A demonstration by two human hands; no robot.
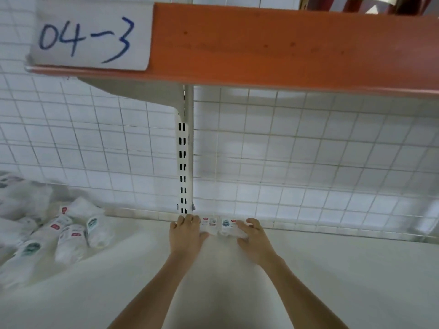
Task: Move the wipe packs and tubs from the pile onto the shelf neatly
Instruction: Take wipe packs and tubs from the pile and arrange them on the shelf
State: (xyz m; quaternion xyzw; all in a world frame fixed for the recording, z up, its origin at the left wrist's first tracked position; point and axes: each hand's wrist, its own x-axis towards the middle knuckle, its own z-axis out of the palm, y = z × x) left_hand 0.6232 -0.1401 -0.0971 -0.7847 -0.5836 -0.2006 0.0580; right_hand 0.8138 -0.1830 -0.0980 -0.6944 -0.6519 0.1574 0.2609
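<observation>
Two white wipe packs (218, 226) with small red and teal labels stand side by side at the back of the white shelf (308, 269), against the wire grid. My left hand (186, 233) holds the left pack's side, fingers curled over its top. My right hand (253, 236) lies over the right pack with fingers curled on it. A loose pile of white wipe packs (69, 233) lies at the shelf's left, some tipped over.
A white wire grid back panel (308, 150) runs behind the shelf, with a slotted upright post (183, 162) at its middle. An orange-fronted upper shelf (285, 48) hangs overhead, bearing a paper label reading "04-3" (90, 36).
</observation>
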